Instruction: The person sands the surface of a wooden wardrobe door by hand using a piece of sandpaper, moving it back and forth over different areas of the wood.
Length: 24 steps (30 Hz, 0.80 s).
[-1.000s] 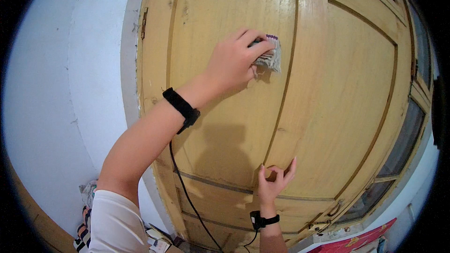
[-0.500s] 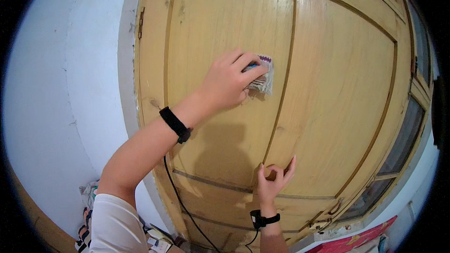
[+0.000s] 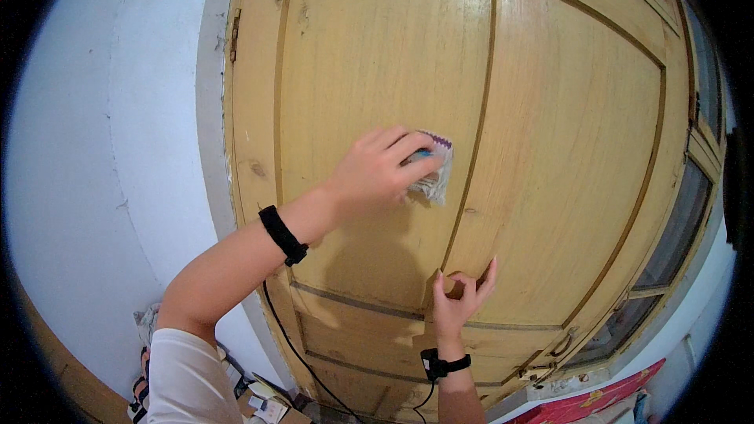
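Observation:
My left hand [image 3: 381, 163] grips a folded, frayed greyish cloth [image 3: 436, 177] with a purple edge and a bit of blue, fingers curled over it. The cloth lies against the left panel of a yellow wooden door [image 3: 385, 47], a little left of the middle rail. Lower and to the right, my right hand [image 3: 459, 298] is held up in front of the door with nothing in it. Its thumb and outer fingers stand apart while the middle ones bend; whether it touches the wood I cannot tell. Black bands circle both wrists.
A rusty hinge [image 3: 235, 35] is on the door's left edge, beside a white wall [image 3: 149, 110]. Low on the right is a metal door handle [image 3: 564, 341], near a red patterned cloth [image 3: 593, 396]. Black cables hang below my wrists. Papers [image 3: 269, 408] lie at the lower left.
My left hand has moved down the door panel with the cloth, and slightly left. The right hand has stayed nearly in place.

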Available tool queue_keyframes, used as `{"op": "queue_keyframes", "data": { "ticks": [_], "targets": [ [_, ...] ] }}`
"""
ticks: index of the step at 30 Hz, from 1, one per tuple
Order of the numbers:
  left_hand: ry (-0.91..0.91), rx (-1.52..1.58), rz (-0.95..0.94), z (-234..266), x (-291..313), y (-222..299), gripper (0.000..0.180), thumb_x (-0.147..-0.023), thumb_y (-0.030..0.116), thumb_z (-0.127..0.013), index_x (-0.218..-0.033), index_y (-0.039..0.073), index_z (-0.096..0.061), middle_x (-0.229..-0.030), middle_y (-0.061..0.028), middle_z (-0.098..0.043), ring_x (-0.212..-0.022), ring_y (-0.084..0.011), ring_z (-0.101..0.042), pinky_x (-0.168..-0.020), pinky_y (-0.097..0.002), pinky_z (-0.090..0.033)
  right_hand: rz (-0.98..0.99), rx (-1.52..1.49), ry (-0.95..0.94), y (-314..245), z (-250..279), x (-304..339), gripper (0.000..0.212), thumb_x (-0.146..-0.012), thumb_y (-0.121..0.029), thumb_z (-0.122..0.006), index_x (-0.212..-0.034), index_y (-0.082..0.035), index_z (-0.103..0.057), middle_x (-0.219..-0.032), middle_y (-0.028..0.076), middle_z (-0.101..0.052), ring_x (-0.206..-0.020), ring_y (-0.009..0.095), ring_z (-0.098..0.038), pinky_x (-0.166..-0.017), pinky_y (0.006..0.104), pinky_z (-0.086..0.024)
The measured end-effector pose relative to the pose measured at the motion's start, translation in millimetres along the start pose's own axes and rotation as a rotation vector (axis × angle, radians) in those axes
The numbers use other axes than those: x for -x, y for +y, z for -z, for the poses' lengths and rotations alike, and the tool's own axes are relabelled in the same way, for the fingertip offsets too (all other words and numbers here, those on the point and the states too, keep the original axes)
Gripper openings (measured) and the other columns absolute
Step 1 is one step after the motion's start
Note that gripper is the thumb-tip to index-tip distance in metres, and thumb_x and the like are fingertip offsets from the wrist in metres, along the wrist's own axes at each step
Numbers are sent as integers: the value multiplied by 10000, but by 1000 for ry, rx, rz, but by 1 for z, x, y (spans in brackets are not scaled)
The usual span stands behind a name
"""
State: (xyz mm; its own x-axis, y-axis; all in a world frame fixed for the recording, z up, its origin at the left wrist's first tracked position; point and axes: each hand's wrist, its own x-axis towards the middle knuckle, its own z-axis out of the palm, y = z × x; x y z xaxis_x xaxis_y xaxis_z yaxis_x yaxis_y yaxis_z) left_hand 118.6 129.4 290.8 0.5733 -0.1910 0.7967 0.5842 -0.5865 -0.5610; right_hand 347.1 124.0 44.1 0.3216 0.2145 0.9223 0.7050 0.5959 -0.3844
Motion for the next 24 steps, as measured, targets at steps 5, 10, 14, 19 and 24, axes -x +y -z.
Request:
{"op": "queue_keyframes", "data": {
  "ticks": [5, 10, 14, 19, 24],
  "targets": [
    [52, 42, 89, 9, -35, -9, 555, -694, -34, -741, -1223, 134, -731, -1216, -78, -688, -1075, -351, -663, -893, -448, -576, -20, -37, 69, 6, -2, -1, 286, -783, -104, -923, -888, -142, -661, -1728, 239, -339, -1488, 471, -420, -1185, 559, -353],
    [82, -16, 118, 9, -47, -19, 569, -659, -40, -743, -1200, 134, -728, -1206, -81, -688, -1088, -347, -659, -904, -451, -569, 10, -18, 58, 7, -3, -1, 285, -786, -101, -918, -893, -139, -657, -1725, 242, -342, -1468, 474, -434, -1165, 560, -369],
    [46, -42, 92, 1, -38, -15, 554, -649, -8, -779, -1181, 142, -736, -1190, -67, -696, -1071, -329, -667, -876, -444, -571, -1, -17, 54, 7, -3, 1, 285, -788, -102, -916, -901, -138, -656, -1724, 241, -346, -1456, 472, -445, -1150, 559, -379],
    [37, -33, 33, -12, -10, -3, 509, -692, 68, -815, -1187, 164, -752, -1178, -49, -704, -1037, -297, -685, -848, -434, -575, -16, 18, 43, 5, -2, 1, 290, -791, -110, -921, -903, -138, -655, -1723, 238, -352, -1458, 471, -444, -1133, 562, -387],
    [-21, -35, 36, -14, 13, 13, 432, -776, 120, -773, -1200, 200, -762, -1166, -32, -709, -1022, -266, -700, -840, -414, -589, -17, 3, 45, 4, -2, 1, 303, -796, -119, -928, -909, -135, -648, -1730, 237, -339, -1461, 476, -442, -1148, 567, -374]
  ]
}}
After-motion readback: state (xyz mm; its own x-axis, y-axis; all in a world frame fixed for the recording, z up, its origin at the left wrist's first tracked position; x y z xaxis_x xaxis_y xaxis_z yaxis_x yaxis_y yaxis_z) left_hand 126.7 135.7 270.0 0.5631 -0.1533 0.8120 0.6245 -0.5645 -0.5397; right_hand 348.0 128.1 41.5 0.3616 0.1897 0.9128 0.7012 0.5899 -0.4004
